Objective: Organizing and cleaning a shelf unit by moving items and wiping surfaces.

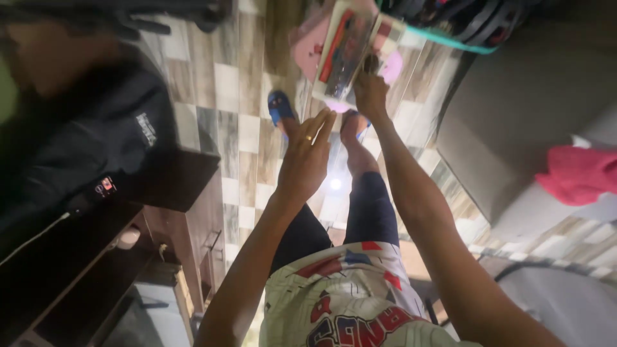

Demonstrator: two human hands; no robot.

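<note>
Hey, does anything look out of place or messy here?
A red cloth lies crumpled on the grey surface at right, and a dark bag slumps over the wooden shelf edge. The right hand holds a clear package; the left hand is open.

Floor (225, 83): checkered tiles, beige, white, grey wood-grain squares, glossy; bright light spot (335, 184) reflected mid-floor. Dark wooden cabinet (193, 212) at left, low shelf beneath. Black bag (109, 135) resting on cabinet top, toward its left edge. Grey mattress-like surface (514, 109) at right; red cloth (578, 173) at its right edge. Light dim, warm overall.
</note>
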